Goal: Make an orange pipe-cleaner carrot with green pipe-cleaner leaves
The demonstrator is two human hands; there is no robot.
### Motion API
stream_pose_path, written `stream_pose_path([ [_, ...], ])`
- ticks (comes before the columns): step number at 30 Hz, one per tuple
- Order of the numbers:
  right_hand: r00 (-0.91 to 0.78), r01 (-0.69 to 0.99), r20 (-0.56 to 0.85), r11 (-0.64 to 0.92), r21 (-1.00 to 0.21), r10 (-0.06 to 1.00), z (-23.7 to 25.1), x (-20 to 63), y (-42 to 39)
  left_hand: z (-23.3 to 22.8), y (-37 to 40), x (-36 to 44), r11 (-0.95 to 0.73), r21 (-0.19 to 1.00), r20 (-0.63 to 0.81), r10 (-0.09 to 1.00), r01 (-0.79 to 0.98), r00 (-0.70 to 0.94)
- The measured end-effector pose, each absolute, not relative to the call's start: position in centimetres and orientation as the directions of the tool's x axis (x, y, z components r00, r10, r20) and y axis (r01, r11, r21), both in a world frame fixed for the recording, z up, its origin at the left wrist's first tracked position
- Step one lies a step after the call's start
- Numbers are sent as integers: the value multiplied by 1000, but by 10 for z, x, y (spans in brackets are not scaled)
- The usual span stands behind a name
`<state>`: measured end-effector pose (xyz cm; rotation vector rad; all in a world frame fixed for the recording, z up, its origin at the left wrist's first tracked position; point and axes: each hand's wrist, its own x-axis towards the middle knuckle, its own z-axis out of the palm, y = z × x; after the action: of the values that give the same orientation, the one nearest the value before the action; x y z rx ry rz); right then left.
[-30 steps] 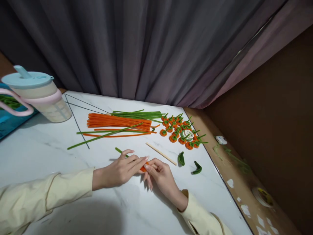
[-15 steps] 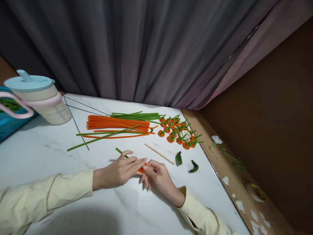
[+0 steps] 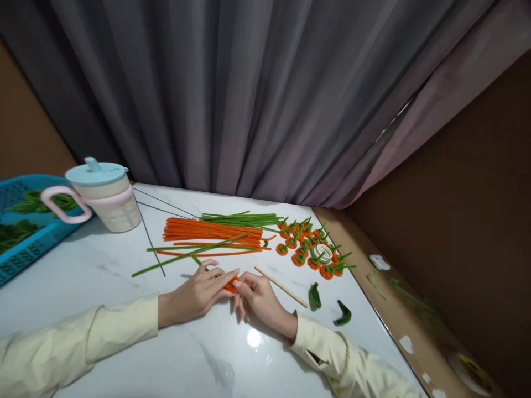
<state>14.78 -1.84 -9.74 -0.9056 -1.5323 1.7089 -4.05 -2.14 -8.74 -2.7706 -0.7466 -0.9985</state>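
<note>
My left hand and my right hand meet on the white marble table, fingertips pinching a small orange pipe-cleaner piece between them. A green stem sticks out behind my left fingers. Just beyond lie a bundle of orange pipe cleaners, green pipe cleaners and a pile of finished orange flowers with green stems. A wooden stick lies right of my right hand.
A white tape roll sits among the flowers. Two curled green pieces lie at the right. A cup with a blue lid and pink handle and a blue basket stand at the left. A grey curtain hangs behind; the table's right edge meets a brown ledge.
The view has tilted up and shifted, so everything sits lower and the basket shows. Both hands stay together on the orange piece, drawn slightly left.
</note>
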Motion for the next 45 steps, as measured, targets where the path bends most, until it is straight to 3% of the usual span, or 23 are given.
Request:
stream_pose_path([
  [4, -516, 71, -36, 1, -997, 856, -100, 145, -18, -87, -19, -42, -866, 91, 622, 435, 492, 651],
  [10, -493, 270, 141, 305, -913, 858, -96, 147, -22, -88, -17, -42, -890, 26, 630, 368, 455, 684],
  [16, -549, 302, 187, 402, -865, 815, -97, 156, -20, -91, -15, -46, -875, 142, 611, 446, 464, 654],
  [24, -570, 437, 458, 724, -534, 682, -106, 159, -19, -90, -14, -46, -866, 167, 600, 469, 471, 649],
  [29, -622, 521, 481, 785, -335, 618, -107, 160, -20, -93, -13, -46, -869, 154, 595, 462, 471, 658],
  [35, -706, 510, 518, 854, -103, 484, -104, 161, -19, -96, -12, -46, -900, 108, 603, 397, 422, 692],
  [41, -620, 523, 580, 829, -196, 528, -102, 160, -19, -92, -12, -45, -894, 225, 627, 438, 388, 645],
  [45, -592, 479, 651, 857, -191, 476, -102, 163, -21, -90, -12, -44, -906, 269, 643, 422, 327, 640],
])
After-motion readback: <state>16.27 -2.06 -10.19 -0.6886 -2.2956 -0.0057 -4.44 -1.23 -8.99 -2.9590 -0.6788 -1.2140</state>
